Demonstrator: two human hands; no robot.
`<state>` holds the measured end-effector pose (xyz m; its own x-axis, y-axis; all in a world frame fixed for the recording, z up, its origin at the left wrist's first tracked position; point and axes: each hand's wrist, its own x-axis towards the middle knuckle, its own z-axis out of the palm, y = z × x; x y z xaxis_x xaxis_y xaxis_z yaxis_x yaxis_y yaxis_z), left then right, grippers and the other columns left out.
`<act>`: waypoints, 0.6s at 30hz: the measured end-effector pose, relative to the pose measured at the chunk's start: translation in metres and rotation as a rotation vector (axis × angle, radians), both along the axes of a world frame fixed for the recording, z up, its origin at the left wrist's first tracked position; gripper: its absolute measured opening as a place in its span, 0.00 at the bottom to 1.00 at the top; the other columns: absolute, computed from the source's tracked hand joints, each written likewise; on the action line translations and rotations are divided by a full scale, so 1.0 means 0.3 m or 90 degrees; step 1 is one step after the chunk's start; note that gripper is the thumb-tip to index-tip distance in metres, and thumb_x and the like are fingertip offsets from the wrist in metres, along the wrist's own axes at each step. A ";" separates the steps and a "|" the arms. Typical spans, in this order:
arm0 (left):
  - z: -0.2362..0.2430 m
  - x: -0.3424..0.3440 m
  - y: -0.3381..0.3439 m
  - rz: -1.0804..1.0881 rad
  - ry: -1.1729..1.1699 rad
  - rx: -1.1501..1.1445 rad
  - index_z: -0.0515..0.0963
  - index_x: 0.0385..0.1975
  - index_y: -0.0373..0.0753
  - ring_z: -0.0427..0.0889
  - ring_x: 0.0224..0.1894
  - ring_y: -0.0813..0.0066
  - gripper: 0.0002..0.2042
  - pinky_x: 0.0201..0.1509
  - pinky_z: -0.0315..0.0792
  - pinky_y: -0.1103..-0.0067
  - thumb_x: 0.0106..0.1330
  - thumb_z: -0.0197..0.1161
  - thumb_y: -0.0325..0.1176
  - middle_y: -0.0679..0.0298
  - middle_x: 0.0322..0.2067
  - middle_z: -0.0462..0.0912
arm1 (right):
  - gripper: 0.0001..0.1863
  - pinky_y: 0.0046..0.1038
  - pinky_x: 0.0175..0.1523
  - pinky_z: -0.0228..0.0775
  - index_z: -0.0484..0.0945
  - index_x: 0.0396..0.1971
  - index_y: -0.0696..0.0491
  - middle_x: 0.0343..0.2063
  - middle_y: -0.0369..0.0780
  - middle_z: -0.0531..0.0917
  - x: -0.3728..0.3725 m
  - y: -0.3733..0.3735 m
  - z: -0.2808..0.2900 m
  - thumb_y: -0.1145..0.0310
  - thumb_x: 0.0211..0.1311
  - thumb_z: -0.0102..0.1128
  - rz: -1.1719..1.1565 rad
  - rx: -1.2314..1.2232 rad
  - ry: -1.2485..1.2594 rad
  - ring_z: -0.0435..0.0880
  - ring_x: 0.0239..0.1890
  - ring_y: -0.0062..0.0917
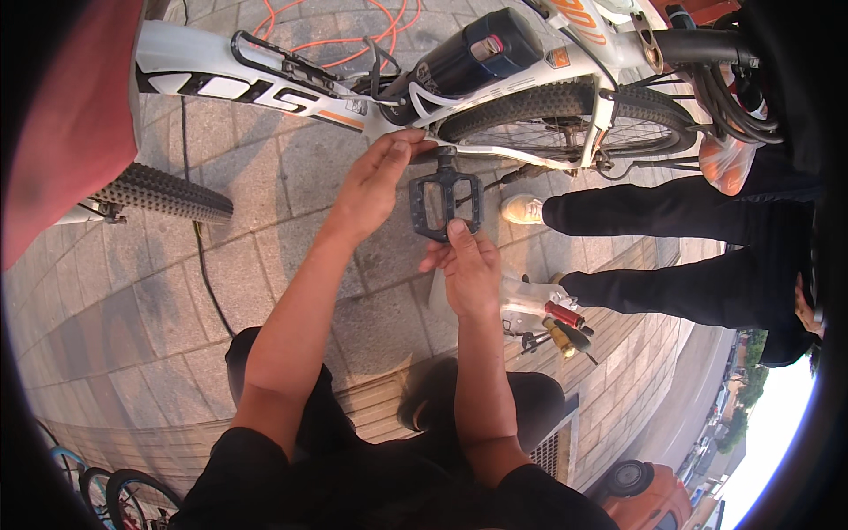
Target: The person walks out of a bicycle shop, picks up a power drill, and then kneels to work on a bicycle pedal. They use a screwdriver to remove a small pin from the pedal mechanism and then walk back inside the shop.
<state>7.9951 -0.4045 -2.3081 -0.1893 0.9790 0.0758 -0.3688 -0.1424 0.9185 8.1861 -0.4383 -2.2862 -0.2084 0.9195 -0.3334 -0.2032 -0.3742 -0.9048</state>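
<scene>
A black platform pedal (446, 201) sticks out toward me from the lower side of a white bicycle frame (256, 93). My right hand (470, 267) pinches the pedal's near edge, thumb on top and fingers beneath. Up by the inner end of the pedal, my left hand (375, 181) is closed next to the frame. Its fingertips meet a dark part beside the pedal axle, too hidden to name. A dark bottle (481, 57) sits in a holder on the frame above.
Behind the pedal is the bicycle's knobby wheel (565, 119); another tyre (168, 194) lies left. A person in dark trousers (645, 208) stands at the right. A clear container with tools (530, 305) rests on the paving, an orange hose (353, 40) lies beyond.
</scene>
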 end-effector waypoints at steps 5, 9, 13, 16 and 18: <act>0.013 0.008 -0.004 -0.002 -0.005 0.016 0.72 0.63 0.32 0.76 0.65 0.67 0.23 0.73 0.63 0.71 0.83 0.45 0.44 0.55 0.60 0.80 | 0.15 0.27 0.30 0.78 0.79 0.40 0.58 0.28 0.40 0.84 -0.001 -0.003 0.000 0.59 0.74 0.62 -0.018 0.006 0.018 0.83 0.22 0.25; 0.016 0.012 -0.018 -0.001 0.008 0.006 0.71 0.64 0.33 0.75 0.66 0.68 0.22 0.73 0.62 0.71 0.83 0.45 0.44 0.56 0.60 0.80 | 0.14 0.30 0.30 0.79 0.80 0.41 0.60 0.28 0.42 0.85 0.005 -0.001 -0.007 0.62 0.76 0.59 -0.023 -0.001 0.041 0.83 0.22 0.28; 0.010 0.027 -0.017 0.008 0.010 0.000 0.71 0.64 0.34 0.74 0.66 0.69 0.21 0.73 0.62 0.71 0.83 0.45 0.43 0.56 0.61 0.80 | 0.14 0.30 0.30 0.79 0.79 0.41 0.59 0.26 0.42 0.85 0.001 -0.003 -0.008 0.62 0.76 0.59 -0.028 -0.024 0.109 0.83 0.22 0.27; 0.002 0.035 -0.017 0.012 0.001 0.003 0.71 0.64 0.36 0.74 0.66 0.69 0.21 0.73 0.61 0.71 0.83 0.46 0.44 0.58 0.60 0.79 | 0.16 0.27 0.30 0.77 0.78 0.42 0.57 0.27 0.40 0.83 0.003 -0.015 -0.032 0.57 0.73 0.63 -0.037 -0.003 0.074 0.81 0.22 0.24; 0.003 0.038 -0.022 0.013 0.016 0.007 0.72 0.62 0.37 0.74 0.65 0.70 0.20 0.73 0.61 0.71 0.83 0.46 0.44 0.59 0.60 0.80 | 0.17 0.27 0.29 0.76 0.78 0.42 0.57 0.27 0.40 0.83 0.008 -0.015 -0.032 0.57 0.73 0.63 -0.034 0.035 0.007 0.81 0.22 0.24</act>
